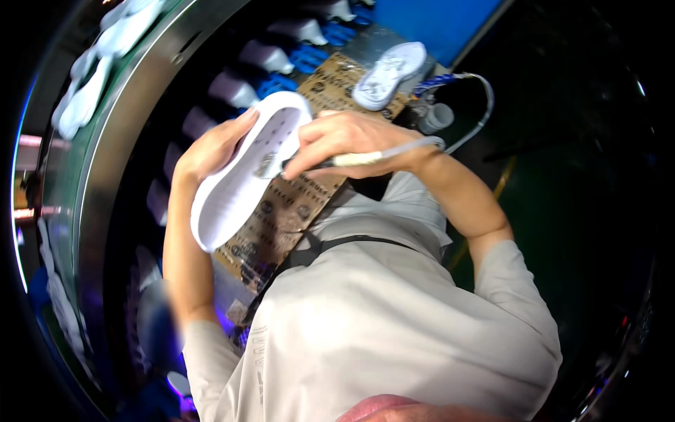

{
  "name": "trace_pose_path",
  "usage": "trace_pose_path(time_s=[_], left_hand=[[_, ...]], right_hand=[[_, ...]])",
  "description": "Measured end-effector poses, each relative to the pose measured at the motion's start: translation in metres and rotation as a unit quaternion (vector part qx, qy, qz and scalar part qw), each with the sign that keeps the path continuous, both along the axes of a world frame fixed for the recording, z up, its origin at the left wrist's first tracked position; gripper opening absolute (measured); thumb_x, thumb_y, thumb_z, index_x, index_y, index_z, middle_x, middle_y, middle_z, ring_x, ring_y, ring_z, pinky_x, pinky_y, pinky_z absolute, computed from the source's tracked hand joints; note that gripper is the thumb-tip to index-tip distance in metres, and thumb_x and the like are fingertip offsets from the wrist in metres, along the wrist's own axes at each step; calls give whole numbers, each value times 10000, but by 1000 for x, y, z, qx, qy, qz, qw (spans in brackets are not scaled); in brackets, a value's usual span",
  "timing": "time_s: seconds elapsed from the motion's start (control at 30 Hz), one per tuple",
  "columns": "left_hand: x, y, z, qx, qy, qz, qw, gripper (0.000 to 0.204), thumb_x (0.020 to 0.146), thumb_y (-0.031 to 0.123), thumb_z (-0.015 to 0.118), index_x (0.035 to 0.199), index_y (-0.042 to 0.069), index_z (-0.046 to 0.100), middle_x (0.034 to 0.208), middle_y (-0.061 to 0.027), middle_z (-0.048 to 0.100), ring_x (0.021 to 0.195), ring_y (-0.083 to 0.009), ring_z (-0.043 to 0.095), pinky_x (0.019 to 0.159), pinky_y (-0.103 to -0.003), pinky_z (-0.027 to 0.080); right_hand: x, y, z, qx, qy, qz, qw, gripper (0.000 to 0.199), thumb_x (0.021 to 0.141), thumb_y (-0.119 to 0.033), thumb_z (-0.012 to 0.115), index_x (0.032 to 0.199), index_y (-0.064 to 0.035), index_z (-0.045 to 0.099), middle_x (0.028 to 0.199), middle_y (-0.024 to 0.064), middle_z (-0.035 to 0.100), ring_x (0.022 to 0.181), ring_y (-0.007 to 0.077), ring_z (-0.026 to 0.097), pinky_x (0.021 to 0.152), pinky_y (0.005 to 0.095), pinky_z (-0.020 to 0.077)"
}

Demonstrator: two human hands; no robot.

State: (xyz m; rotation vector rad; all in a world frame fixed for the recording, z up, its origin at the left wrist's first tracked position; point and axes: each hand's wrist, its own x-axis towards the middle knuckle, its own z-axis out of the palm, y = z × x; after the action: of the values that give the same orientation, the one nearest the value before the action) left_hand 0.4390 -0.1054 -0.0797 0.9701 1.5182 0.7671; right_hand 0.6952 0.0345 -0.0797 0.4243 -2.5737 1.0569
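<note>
Sole held up, tool tip at its face

Left hand (211,151) grips the white sole (242,179) tilted over the bench (281,211), exposing its face; right hand (351,144) pinches a corded tool (351,160) pen-like for control.

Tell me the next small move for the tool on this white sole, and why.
Probably draw the pen-like tool a little further along the white sole: the right hand has its tip at the sole's dark marked patch, and the left hand steadies the sole's edge.

matt white rubbery shoe sole (242,169), printed brown cardboard sheet (281,211), brushed metal rail (126,105).
</note>
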Motion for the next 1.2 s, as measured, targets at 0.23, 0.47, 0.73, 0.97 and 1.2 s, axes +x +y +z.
trace_pose_path(time_s=[0.23,0.47,0.73,0.97,1.2], left_hand=[[8,-29,17,-23,108,48,993,793,1023,697,449,1329,6,689,1205,-223,714,1064,-239,685,905,-312,536],[-1,-52,8,-5,57,86,995,739,1052,632,464,1292,-28,694,1100,-207,736,935,-204,702,808,-296,556],[-9,-99,-2,114,43,230,966,675,1081,566,445,1354,-14,654,1285,-175,683,1146,-220,647,1010,-299,497],[-183,-158,172,437,-39,270,857,710,1100,525,199,1459,-15,489,1208,-290,686,1025,-366,744,863,-462,631],[-441,-324,168,-86,631,552,539,548,1087,437,281,1366,100,611,1281,-244,685,1192,-368,674,1007,-483,529]], right_hand=[[-14,4,2,31,26,-7,999,334,836,-142,817,1168,-164,786,969,6,715,847,183,626,811,352,460],[-21,12,6,111,52,-16,992,330,837,-129,805,1165,-156,782,849,15,636,798,190,588,781,344,433],[-10,-3,6,-86,-9,-20,996,236,860,-116,776,1079,-27,782,834,86,710,753,218,621,725,340,478],[-13,-23,-15,-166,-46,-35,984,289,820,-10,747,1108,5,766,919,132,724,758,228,628,705,322,492],[0,-27,-33,-173,-77,-24,982,302,851,-19,753,1151,-41,773,882,96,698,793,213,642,720,313,499]])
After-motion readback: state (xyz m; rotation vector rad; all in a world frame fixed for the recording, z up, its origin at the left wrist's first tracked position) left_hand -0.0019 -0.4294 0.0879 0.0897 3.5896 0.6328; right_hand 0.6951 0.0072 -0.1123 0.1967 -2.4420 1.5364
